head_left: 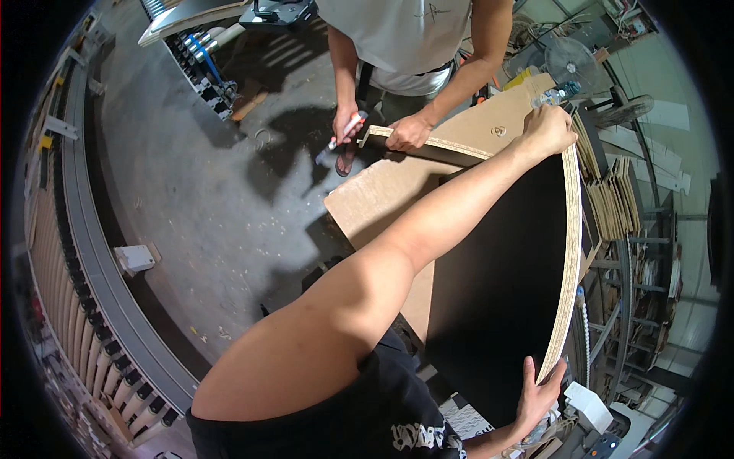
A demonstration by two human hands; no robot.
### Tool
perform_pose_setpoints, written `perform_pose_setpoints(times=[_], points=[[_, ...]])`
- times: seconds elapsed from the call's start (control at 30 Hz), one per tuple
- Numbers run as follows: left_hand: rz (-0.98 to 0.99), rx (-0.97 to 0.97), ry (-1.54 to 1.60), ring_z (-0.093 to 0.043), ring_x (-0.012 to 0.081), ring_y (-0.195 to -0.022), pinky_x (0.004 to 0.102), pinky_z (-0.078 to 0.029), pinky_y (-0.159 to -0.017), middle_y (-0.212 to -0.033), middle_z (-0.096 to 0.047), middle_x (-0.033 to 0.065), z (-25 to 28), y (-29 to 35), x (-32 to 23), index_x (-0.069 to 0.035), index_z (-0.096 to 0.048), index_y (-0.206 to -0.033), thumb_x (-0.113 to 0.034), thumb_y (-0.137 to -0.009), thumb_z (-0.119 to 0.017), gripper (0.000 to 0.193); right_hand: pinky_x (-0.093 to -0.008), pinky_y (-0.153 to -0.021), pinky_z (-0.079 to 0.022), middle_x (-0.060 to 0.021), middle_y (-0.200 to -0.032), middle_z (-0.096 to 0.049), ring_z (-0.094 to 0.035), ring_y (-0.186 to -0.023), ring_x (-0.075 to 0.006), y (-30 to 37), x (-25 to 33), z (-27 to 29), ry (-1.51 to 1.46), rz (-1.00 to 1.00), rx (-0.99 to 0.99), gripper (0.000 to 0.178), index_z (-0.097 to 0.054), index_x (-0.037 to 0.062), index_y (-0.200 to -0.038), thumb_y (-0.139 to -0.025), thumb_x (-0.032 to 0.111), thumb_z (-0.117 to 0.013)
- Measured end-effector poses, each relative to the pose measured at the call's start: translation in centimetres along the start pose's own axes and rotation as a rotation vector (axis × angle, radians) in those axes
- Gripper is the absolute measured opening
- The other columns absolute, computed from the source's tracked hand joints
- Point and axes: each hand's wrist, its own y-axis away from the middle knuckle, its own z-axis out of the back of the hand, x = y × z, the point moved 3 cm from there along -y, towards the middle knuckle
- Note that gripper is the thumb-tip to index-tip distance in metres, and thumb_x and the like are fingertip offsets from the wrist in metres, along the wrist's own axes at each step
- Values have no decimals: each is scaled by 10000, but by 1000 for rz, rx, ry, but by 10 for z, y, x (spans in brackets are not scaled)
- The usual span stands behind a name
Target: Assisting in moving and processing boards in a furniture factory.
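Observation:
A large dark-faced particle board (505, 260) stands on edge in front of me, its raw, speckled edge (569, 229) curving along the right in this view. My left arm stretches across the board, and my left hand (549, 130) is closed on its far corner. At the near end, my right hand (539, 398) grips the same edge, thumb on the inner side. Facing me, a co-worker's hand (410, 131) holds a narrower board (443, 153) that meets the big one. The co-worker's other hand holds a red and white handheld tool (348, 131), its exact kind unclear.
Brown cardboard (382, 199) lies under the boards. A roller conveyor (115, 298) runs along the left, with a small white box (134, 258) beside it. At right are stacked panels (612, 203), a fan (572, 63) and a plastic bottle (556, 93) near my left hand.

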Motion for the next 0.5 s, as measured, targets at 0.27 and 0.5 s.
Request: perform_pose_setpoints(times=[0.27, 0.5], points=[[-22, -27, -12, -709, 331, -789, 435, -557, -771, -762, -716, 147, 1, 2, -1, -85, -757, -773, -298, -720, -789, 221, -335, -904, -469, -158, -1046, -656, -607, -954, -221, 2, -2, 1, 29, 12, -18, 538, -520, -10, -1254, -866, 244, -793], [-32, -41, -22, -708, 327, -788, 438, -555, -763, -757, -715, 146, 2, 2, 0, -95, -760, -773, -303, -718, -794, 218, -306, -840, -465, -118, -943, -631, -536, -865, -174, 6, 1, 0, 52, 25, -51, 496, -523, -20, -1204, -887, 263, -779]])
